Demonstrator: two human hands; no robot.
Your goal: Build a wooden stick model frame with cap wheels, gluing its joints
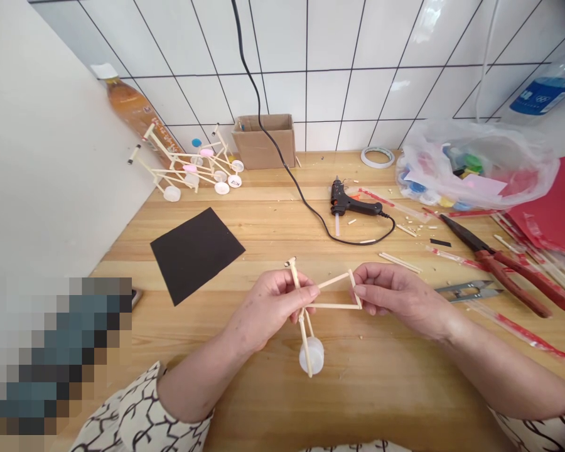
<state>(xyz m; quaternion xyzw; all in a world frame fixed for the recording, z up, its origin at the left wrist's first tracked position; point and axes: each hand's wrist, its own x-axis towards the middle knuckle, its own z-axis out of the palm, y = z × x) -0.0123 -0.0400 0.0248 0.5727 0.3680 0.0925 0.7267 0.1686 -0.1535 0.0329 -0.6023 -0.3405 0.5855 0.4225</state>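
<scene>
Between my hands is a small stick frame [334, 306] of pale wooden sticks, with a white bottle-cap wheel [312, 356] at its near end and a dark-tipped crossbar at its upper end. My left hand [282, 298] pinches it at the joint near the wheel fork, thumb across the sticks. My right hand [386, 292] pinches the short crosspiece at the right end of the frame between thumb and fingers. The frame is held just above the wooden table [263, 402]. Fingertips of both hands are partly hidden behind the sticks.
Finished-looking stick tricycles [188, 166] stand back left by a tea bottle [132, 103]. A black sheet [198, 255] lies left; a glue gun [353, 202] with its cord lies behind my hands. Pliers [503, 270], snips [471, 290] and a bag of caps [475, 166] are right.
</scene>
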